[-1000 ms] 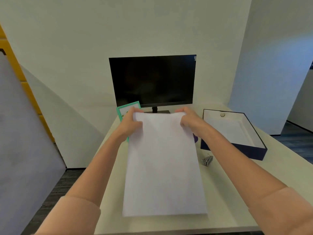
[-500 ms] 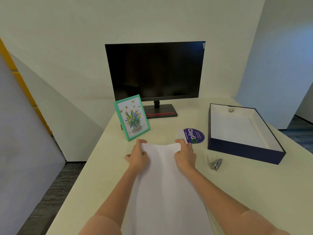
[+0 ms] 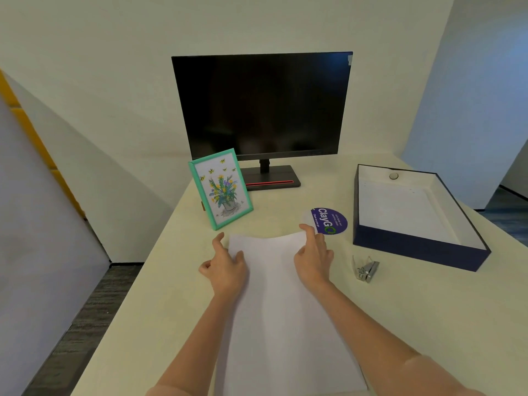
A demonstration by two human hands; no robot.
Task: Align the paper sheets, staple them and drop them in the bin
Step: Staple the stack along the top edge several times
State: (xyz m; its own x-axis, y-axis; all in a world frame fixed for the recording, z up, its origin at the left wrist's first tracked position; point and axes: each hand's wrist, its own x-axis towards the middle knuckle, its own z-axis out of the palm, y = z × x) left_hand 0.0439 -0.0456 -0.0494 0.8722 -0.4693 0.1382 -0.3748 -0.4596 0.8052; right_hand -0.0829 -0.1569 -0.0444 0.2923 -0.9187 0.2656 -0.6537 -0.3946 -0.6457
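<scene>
The white paper sheets lie lengthwise on the cream table in front of me, with their far edge bowed up a little. My left hand sits at the far left corner: its thumb touches the sheet edge and its fingers are loose beside it. My right hand lies on the far right corner and its fingertips hold that corner. A small metal stapler rests on the table to the right of my right hand. The bin, a navy box with a white inside, stands open at the right.
A dark monitor stands at the back of the table. A green picture frame leans just beyond my left hand. A round purple ClayGo sticker lies beyond my right hand. The table's left edge drops to the floor.
The sheets have come down from an upright hold to lie on the table. My left hand's fingers have loosened from the corner.
</scene>
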